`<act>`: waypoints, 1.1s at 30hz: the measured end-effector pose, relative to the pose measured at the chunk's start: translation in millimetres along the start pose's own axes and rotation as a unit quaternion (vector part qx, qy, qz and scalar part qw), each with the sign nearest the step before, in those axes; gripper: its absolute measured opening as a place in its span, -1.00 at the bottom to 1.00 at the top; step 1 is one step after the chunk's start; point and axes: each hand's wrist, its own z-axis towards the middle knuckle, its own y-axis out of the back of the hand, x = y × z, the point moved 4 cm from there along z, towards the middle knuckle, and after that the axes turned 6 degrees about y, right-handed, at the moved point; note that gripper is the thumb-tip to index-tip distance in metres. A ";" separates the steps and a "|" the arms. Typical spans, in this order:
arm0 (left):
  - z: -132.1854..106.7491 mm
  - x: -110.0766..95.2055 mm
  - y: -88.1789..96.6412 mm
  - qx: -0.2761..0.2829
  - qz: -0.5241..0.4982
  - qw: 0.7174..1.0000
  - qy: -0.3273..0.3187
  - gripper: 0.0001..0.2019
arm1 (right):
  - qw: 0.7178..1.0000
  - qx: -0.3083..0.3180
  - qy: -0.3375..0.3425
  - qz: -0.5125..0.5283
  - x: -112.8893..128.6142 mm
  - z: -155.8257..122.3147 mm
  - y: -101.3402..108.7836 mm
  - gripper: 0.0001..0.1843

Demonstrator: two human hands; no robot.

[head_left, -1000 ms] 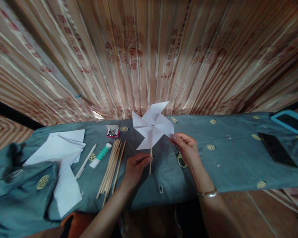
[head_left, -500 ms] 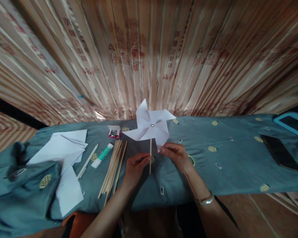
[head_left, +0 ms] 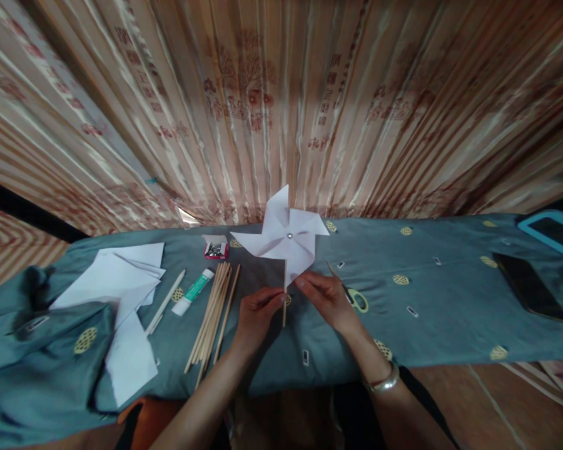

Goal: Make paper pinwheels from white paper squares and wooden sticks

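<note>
A white paper pinwheel (head_left: pixel 284 240) stands upright on a thin wooden stick (head_left: pixel 284 297) over the blue-grey cloth of the table (head_left: pixel 431 312). A metal pin shows at its centre. My left hand (head_left: pixel 256 312) is closed around the stick, low down. My right hand (head_left: pixel 323 297) pinches the lowest blade tip of the pinwheel between thumb and fingers, just right of the stick. A bracelet is on my right wrist.
Left of my hands lie a bundle of wooden sticks (head_left: pixel 213 315), a glue tube (head_left: pixel 192 292), a white pen (head_left: pixel 165 303), a small box of pins (head_left: pixel 214 249) and white paper sheets (head_left: pixel 117 300). Scissors (head_left: pixel 351 295) lie behind my right hand. A dark phone (head_left: pixel 528 286) and a blue-framed tablet (head_left: pixel 551 231) sit far right.
The pinwheel has turned clockwise as my right hand carried a blade tip from the right side down to beside the stick. My left hand has kept its hold on the stick.
</note>
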 end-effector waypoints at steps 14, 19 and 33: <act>-0.5 5.5 0.1 0.028 0.026 0.999 -0.001 -0.83 | 0.953 -0.290 -0.024 -0.081 -20.9 0.1 66.6 -0.57; -1.9 10.2 -2.9 0.054 0.040 0.998 0.023 -0.80 | 0.959 -0.282 -0.015 0.021 -30.1 21.1 75.3 -0.42; 0.4 0.7 2.3 0.019 0.015 1.000 0.016 -0.83 | 0.944 -0.276 -0.109 0.141 -31.6 16.1 58.3 -0.65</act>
